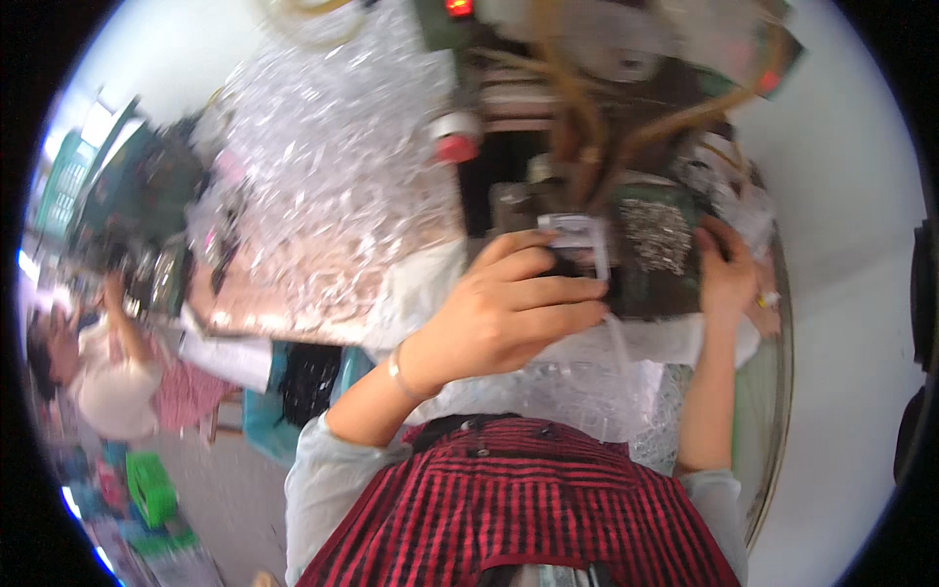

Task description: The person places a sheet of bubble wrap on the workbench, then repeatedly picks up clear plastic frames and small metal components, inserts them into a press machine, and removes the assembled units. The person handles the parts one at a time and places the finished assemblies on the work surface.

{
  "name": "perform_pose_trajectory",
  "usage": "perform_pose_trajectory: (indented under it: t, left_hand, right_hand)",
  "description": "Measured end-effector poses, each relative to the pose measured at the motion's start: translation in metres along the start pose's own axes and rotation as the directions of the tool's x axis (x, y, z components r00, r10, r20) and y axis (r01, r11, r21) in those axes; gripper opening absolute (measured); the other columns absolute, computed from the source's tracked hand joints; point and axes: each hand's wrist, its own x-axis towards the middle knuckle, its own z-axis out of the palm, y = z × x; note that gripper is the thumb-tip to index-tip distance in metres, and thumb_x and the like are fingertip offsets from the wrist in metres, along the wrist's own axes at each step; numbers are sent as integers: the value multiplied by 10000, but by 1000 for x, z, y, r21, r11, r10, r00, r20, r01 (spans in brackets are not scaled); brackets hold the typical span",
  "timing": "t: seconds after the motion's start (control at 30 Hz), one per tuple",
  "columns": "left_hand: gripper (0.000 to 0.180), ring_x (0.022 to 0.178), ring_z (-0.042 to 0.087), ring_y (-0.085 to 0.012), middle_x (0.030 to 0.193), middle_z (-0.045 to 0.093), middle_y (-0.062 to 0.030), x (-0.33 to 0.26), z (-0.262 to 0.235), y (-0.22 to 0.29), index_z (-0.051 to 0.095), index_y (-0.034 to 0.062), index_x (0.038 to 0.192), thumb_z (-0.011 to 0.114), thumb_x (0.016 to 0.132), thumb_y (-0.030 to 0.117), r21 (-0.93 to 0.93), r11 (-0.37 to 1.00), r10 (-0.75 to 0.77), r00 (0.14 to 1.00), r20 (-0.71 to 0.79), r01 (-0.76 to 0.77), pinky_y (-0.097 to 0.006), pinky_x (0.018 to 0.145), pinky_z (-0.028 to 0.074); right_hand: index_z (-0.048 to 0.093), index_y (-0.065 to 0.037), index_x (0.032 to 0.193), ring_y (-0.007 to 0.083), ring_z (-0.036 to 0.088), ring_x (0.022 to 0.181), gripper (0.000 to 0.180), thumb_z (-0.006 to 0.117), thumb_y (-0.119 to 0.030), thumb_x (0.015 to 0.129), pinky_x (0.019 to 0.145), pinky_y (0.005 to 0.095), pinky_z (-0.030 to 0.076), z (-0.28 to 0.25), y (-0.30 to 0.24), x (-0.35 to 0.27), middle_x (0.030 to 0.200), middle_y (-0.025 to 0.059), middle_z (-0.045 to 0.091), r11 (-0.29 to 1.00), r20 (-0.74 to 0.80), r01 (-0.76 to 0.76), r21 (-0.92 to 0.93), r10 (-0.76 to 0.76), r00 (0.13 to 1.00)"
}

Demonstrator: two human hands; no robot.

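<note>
My left hand (509, 308), with a bracelet at the wrist, has its fingers closed round a pale plastic frame-shaped piece (587, 235) at the front of a bench machine (577, 127). Beside it, a dark tray (653, 301) holds a heap of small shiny metal parts (655, 237). At the tray's right edge is my right hand (729, 276), its fingers bent inward; whatever they pinch is too small or hidden to name. A clear plastic strip (618, 344) hangs just below my left fingers.
Left of the machine, a big heap of clear plastic pieces (333, 166) covers the pinkish tabletop (259, 305). A red-and-white round knob (456, 137) sits near it. More clear pieces (548, 391) lie against my striped apron (518, 489). Another person (117, 382) sits at far left near a blue bin (269, 426).
</note>
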Motion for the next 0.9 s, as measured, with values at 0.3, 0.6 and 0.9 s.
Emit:
perform_pose_trajectory:
  t: [0.3,0.6,0.9]
  left_hand:
    - [296,867,539,-253,1226,695,-17,-15,15,-5,731,116,1108,708,813,127,-60,994,78,989,-126,-86,-516,1025,470]
    - [611,1301,552,-378,1409,576,-204,-116,5,77,530,44,1433,761,898,226,-185,493,-808,527,265,850,-474,1101,423]
    - [281,712,676,-350,782,706,-151,-141,-120,-21,738,24,918,702,931,303,429,142,-753,379,-539,892,-413,660,520]
  right_hand:
    - [737,-14,1138,196,693,1007,229,671,-134,955,919,330,514,7,34,-17,1077,118,748,998,65,29,-52,-25,998]
    - [743,-15,1112,224,692,1022,210,659,-109,944,923,324,504,7,53,-40,1088,127,746,999,144,26,-32,-21,989]
    - [750,-36,1083,255,708,967,223,698,-94,874,897,340,516,33,15,-22,1042,147,752,997,225,-5,-82,24,974]
